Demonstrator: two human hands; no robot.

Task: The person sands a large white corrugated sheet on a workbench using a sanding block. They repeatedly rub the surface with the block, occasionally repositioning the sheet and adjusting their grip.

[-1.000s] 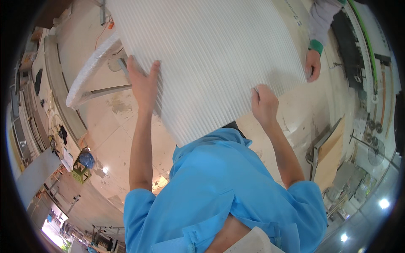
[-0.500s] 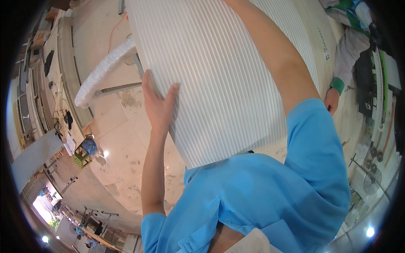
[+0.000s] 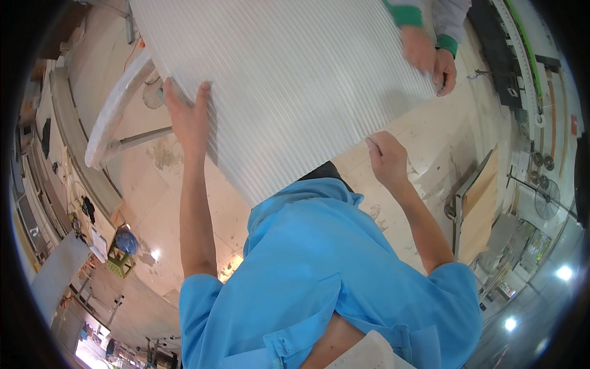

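A large pale, finely ribbed sheet (image 3: 276, 92) stretches out in front of me, its near corner against the front of my blue shirt. My left hand (image 3: 189, 120) grips its left edge, thumb on the ribbed face and a finger outside the edge; the other fingers are hidden underneath. At the near right edge, my right hand (image 3: 388, 161) is closed with the thumb up, and its fingertips pinch the sheet's rim. Farther right along that edge are a co-worker's two hands (image 3: 444, 71) in green-cuffed grey sleeves, the nearer one curled at the sheet's corner and the other blurred.
A plastic-wrapped curved piece (image 3: 120, 111) on a metal frame stands left of the sheet. Farther left are a long bench (image 3: 83, 129) and a green crate (image 3: 120, 263) with a blue round thing. A tan board (image 3: 479, 209) leans at right, near a standing fan (image 3: 547, 198).
My right arm has come back from across the sheet to its near right edge. The sheet has turned and shifted left with my left hand. The co-worker's hands have come onto its right edge.
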